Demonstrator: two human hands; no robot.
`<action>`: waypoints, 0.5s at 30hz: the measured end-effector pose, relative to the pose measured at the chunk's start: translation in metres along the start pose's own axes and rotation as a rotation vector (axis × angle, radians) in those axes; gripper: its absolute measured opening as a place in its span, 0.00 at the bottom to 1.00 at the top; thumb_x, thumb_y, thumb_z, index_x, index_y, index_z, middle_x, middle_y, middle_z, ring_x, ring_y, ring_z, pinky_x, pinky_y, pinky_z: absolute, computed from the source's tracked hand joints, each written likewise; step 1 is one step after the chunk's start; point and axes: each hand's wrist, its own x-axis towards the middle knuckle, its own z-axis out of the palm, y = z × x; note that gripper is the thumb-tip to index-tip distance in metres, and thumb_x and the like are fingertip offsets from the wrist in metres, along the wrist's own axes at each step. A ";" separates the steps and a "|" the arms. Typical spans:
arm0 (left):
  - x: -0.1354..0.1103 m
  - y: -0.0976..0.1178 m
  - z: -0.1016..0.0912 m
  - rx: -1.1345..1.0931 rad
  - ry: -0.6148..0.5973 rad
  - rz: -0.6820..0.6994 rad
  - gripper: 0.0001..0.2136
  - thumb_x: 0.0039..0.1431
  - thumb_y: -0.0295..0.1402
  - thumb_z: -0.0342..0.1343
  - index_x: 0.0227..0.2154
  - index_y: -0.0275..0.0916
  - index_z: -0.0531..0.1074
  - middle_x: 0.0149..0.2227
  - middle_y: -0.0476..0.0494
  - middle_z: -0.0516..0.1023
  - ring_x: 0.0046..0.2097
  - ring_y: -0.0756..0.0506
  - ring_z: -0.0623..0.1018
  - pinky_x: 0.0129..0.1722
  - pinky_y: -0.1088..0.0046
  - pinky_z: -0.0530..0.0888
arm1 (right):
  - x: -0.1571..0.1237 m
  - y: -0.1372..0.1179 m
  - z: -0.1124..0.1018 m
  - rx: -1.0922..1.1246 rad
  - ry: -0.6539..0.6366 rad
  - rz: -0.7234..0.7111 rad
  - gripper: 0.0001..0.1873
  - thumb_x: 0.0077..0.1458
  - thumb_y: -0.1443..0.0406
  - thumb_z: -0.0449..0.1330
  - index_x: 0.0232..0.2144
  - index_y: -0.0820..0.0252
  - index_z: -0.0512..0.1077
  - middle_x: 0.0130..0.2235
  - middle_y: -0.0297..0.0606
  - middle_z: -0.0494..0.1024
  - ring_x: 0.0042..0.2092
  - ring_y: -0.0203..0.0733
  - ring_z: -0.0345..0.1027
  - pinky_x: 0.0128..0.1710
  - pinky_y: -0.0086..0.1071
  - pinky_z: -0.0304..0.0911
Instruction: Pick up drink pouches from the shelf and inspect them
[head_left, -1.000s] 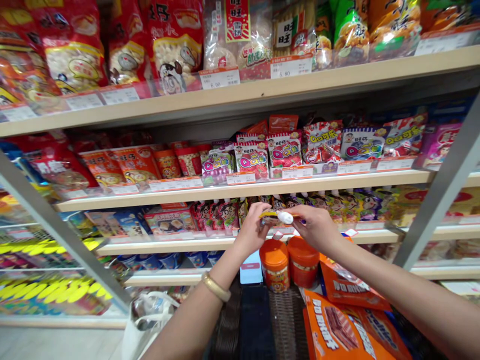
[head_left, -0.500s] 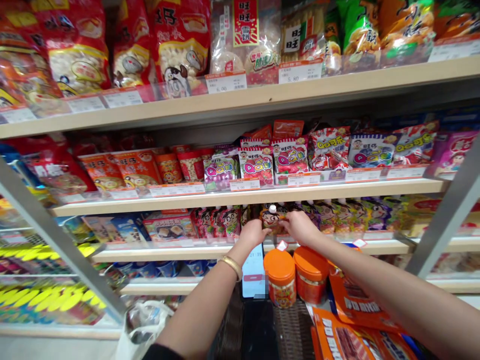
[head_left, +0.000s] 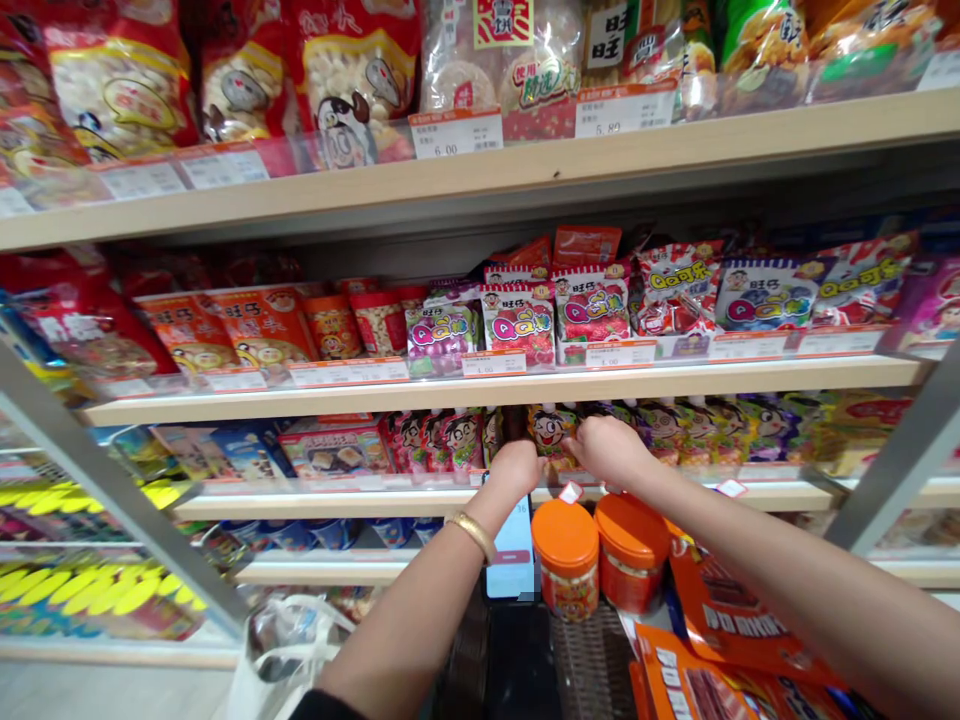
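A spouted jelly drink pouch (head_left: pixel 551 430) with a cartoon face stands upright on the third shelf, among a row of similar pouches. My left hand (head_left: pixel 516 467), with a gold bangle at the wrist, is closed at the pouch's lower left edge. On the other side, the curled fingers of my right hand (head_left: pixel 609 452) pinch its right edge. The fingertips are partly hidden, and the lower part of the pouch is hard to make out. More pouches (head_left: pixel 450 437) stand to the left, others (head_left: pixel 701 430) behind and right of my right hand.
Below my hands is a dark woven basket (head_left: pixel 589 660) with two orange-lidded jars (head_left: pixel 564 540), orange snack packs (head_left: pixel 697 670) and a lit phone (head_left: pixel 510 550). The shelf above (head_left: pixel 510 387) holds gummy bags (head_left: pixel 517 325). A white bag (head_left: pixel 289 650) hangs lower left.
The pouch sits more upright and its face shows more fully between my hands. Both hands appear slightly lower and further right, and the whole view has shifted closer to the shelves.
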 end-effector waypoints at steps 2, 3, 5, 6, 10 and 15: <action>-0.008 0.000 -0.003 0.007 0.033 0.020 0.13 0.59 0.37 0.53 0.34 0.31 0.77 0.38 0.29 0.80 0.43 0.38 0.80 0.41 0.69 0.73 | -0.003 -0.007 -0.004 0.038 -0.011 -0.048 0.18 0.57 0.60 0.54 0.24 0.64 0.78 0.32 0.55 0.81 0.37 0.53 0.77 0.37 0.35 0.65; -0.012 -0.001 -0.006 0.008 0.057 0.025 0.13 0.60 0.36 0.51 0.35 0.32 0.77 0.38 0.30 0.80 0.44 0.38 0.80 0.42 0.69 0.73 | -0.004 -0.011 -0.005 0.066 -0.021 -0.077 0.18 0.57 0.61 0.54 0.24 0.63 0.78 0.31 0.52 0.82 0.37 0.52 0.77 0.37 0.34 0.65; -0.022 -0.008 -0.011 0.005 0.111 0.033 0.13 0.62 0.35 0.47 0.36 0.35 0.75 0.38 0.33 0.80 0.44 0.40 0.79 0.42 0.68 0.72 | -0.004 -0.021 -0.005 0.139 -0.046 -0.135 0.16 0.57 0.63 0.53 0.27 0.61 0.79 0.31 0.46 0.82 0.37 0.48 0.77 0.38 0.32 0.65; -0.026 -0.013 -0.013 -0.003 0.150 0.031 0.13 0.63 0.35 0.45 0.36 0.36 0.74 0.38 0.35 0.80 0.43 0.41 0.79 0.43 0.68 0.72 | -0.003 -0.025 -0.004 0.180 -0.058 -0.158 0.14 0.57 0.65 0.53 0.30 0.60 0.79 0.33 0.44 0.83 0.38 0.46 0.77 0.39 0.30 0.65; -0.038 -0.037 -0.019 -0.057 0.415 -0.040 0.11 0.63 0.35 0.46 0.39 0.34 0.70 0.38 0.36 0.77 0.42 0.41 0.78 0.41 0.67 0.72 | 0.012 -0.045 0.010 0.337 -0.107 -0.192 0.16 0.58 0.68 0.52 0.46 0.61 0.75 0.47 0.40 0.80 0.47 0.39 0.74 0.45 0.24 0.64; -0.039 -0.051 -0.025 -0.068 0.478 -0.118 0.11 0.61 0.34 0.49 0.42 0.31 0.68 0.41 0.33 0.76 0.43 0.40 0.78 0.41 0.67 0.73 | 0.040 -0.068 0.032 0.442 -0.173 -0.130 0.14 0.59 0.69 0.55 0.47 0.63 0.73 0.50 0.45 0.77 0.52 0.44 0.71 0.51 0.33 0.64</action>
